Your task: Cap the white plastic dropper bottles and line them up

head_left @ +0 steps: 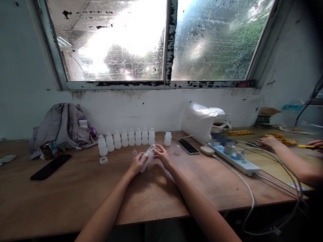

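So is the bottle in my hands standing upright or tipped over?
Tipped. The bottle slants between the left hand and right hand, neck up and away, unlike the upright row behind.

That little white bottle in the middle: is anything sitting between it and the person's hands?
No. The left hand grips the bottle lower down and the right hand touches its top.

One head-worn view looks forward and slightly down across the wooden tabletop (pixel 75 191) toward the window (pixel 156 40), hands close below centre.
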